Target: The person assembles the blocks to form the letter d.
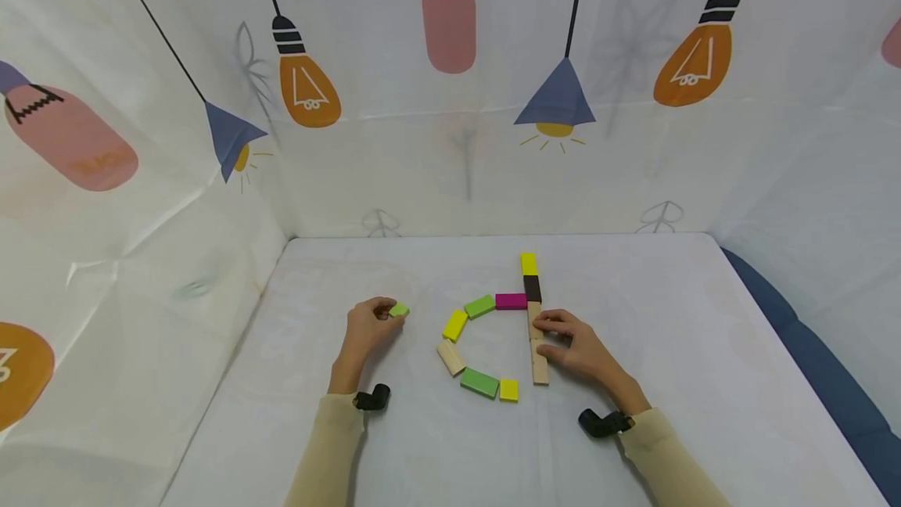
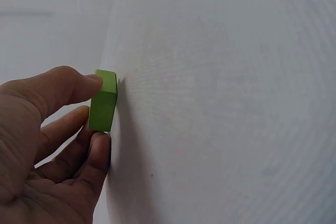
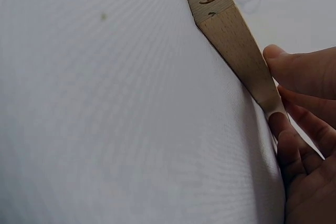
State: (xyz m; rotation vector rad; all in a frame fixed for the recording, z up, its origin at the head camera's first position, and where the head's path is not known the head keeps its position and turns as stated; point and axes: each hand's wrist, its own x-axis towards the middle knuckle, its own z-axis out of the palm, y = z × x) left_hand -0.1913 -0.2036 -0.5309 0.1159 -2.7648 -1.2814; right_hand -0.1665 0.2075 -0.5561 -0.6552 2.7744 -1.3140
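In the head view my left hand pinches a small green block between thumb and fingers, to the left of the laid-out blocks. My right hand touches the right side of a straight column, its fingertips at the upper plain wooden block and its thumb at the lower wooden block. Close up in the right wrist view, a wooden block has numerals on its end, and the thumb lies against its edge. Above these are a black block and a yellow block.
Left of the column, blocks form an open curve: magenta, green, yellow, plain wood, green and yellow. They lie on a white-covered table backed by a lamp-printed sheet.
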